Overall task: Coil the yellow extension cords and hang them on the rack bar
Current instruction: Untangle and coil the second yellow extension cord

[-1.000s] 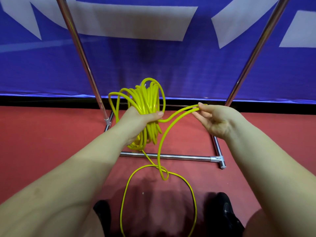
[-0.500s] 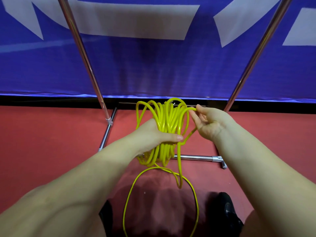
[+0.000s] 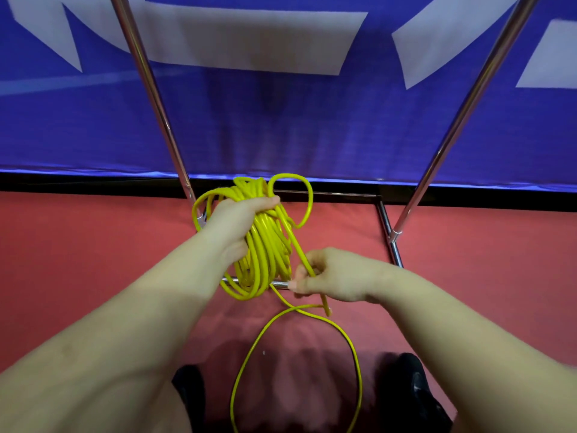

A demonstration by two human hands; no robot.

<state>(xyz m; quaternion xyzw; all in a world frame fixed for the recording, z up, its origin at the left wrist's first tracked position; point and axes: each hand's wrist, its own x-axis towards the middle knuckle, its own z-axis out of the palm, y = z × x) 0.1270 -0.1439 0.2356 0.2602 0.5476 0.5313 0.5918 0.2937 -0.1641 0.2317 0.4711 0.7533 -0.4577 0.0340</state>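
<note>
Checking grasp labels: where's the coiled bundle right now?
Head view, centre-left: the coiled bundle is gripped in the left hand, in front of the rack's base bar, left of the right hand.

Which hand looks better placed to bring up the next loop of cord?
The right hand: it already pinches the loose strand leading to the floor, while the left hand is full, gripping the yellow coil.

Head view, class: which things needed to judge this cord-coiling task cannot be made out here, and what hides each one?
- Rack bar for hanging: above the top edge; only the rack uprights and base show.
- Loose cord: its far end runs off the bottom edge.
- Strands of the coil under the left hand: covered by fingers.
- Cord inside the right hand: covered by the curled fingers.
- Shoes: partly behind the forearms.
</note>
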